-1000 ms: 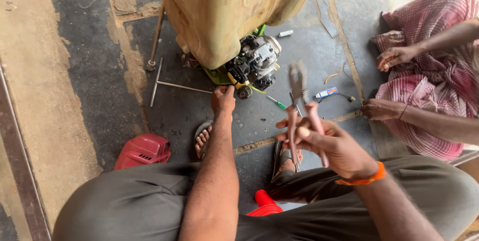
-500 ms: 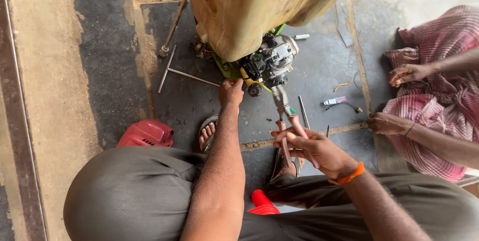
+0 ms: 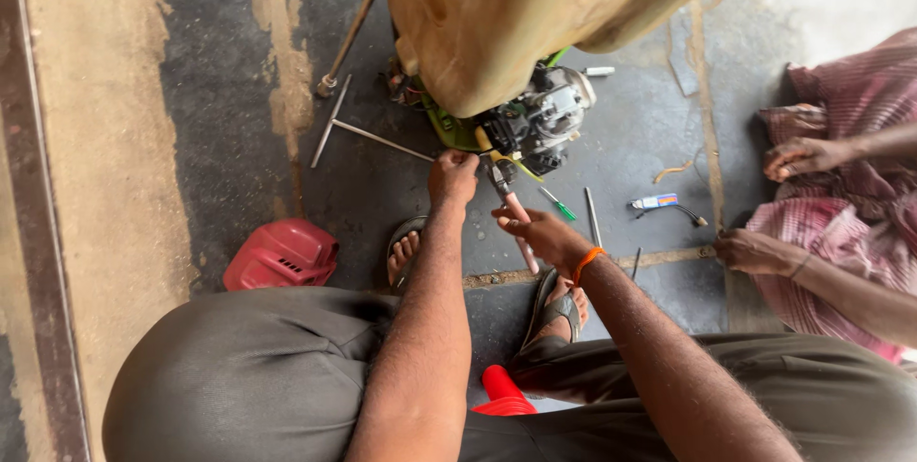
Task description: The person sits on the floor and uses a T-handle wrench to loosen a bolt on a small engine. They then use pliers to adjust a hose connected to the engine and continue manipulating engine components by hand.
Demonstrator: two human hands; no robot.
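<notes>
Both hands work at the foot of the small engine (image 3: pixel 540 123), which sits on the concrete floor (image 3: pixel 220 89) under a large tan tank (image 3: pixel 516 13). Our left hand (image 3: pixel 453 178) is curled with its fingertips pressed against the engine's green base, apparently steadying it; whether it grips any part, we cannot tell. Our right hand (image 3: pixel 542 235), with an orange band at the wrist, is closed around the pink handles of the pliers (image 3: pixel 511 209), whose nose points up into the engine just beside the left hand, so that one hand braces while the other applies the tool. A green-handled screwdriver (image 3: pixel 556 204) and a thin metal rod (image 3: pixel 592 216) lie on the floor within reach of the right hand. A T-shaped wrench (image 3: pixel 358 129) rests left of the engine, and a red cover (image 3: pixel 282 254) lies nearer our left knee. Open floor remains toward the left edge; on the right, another person's hands (image 3: pixel 798 156) and checked cloth crowd the space.
</notes>
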